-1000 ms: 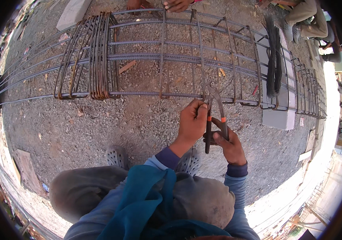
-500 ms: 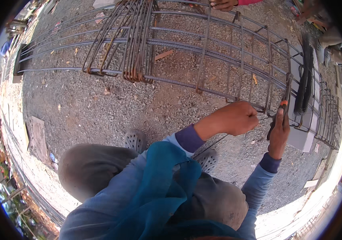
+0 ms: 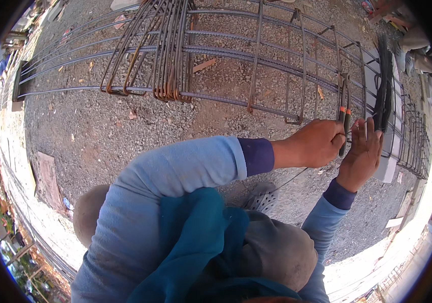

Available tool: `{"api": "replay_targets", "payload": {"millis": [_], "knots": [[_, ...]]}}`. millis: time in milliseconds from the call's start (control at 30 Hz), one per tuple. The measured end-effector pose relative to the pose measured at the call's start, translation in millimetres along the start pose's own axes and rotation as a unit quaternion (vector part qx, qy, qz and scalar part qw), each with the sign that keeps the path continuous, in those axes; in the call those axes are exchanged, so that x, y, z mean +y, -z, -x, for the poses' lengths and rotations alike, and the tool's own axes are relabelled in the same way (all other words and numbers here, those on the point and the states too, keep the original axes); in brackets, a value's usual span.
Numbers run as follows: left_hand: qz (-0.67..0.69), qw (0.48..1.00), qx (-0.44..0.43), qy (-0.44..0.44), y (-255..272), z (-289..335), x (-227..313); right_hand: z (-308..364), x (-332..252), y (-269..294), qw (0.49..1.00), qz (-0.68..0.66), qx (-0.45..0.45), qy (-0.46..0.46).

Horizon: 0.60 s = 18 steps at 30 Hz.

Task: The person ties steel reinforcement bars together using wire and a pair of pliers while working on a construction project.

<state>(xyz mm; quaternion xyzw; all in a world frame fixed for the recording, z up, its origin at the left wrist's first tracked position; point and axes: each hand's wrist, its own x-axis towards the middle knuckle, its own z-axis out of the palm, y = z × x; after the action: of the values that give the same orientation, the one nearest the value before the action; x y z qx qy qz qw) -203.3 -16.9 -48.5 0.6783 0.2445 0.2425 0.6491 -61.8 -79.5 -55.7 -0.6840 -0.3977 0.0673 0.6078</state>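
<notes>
Two hands (image 3: 308, 145), rebar cage (image 3: 255, 59), gravelly ground (image 3: 100, 132)

Two hands (image 3: 309, 144); one pair pliers (image 3: 348, 117); one wire bundle (image 3: 383, 96); bunched stirrups (image 3: 168, 60) overlap, perhaps ten.

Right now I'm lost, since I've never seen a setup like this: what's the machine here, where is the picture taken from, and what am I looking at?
There is no machine: these are a person's own two bare hands. A wide fisheye camera on the head looks down, so straight things look bent. On the gravel ground stretches a long cage of steel bars, with rusty hoops bunched along it. Farther right, a dark bundle of strands lies by a pale block. The left hand is curled closed; the right hand has its fingers stretched out. Pliers with orange bands stand between them; which hand supports them is hard to tell.
</notes>
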Motion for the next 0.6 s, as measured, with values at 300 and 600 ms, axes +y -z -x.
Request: {"api": "replay_targets", "payload": {"millis": [300,600], "knots": [[-0.069,0.994,-0.086,0.026,53.3,33.6,27.8,13.2,-67.2,-33.7,0.953,-0.182,-0.184,-0.156],[-0.533,0.845,0.034,-0.015,130.0,97.1,-68.6,12.6,-53.7,-56.7,0.948,-0.156,-0.142,-0.238]]}}
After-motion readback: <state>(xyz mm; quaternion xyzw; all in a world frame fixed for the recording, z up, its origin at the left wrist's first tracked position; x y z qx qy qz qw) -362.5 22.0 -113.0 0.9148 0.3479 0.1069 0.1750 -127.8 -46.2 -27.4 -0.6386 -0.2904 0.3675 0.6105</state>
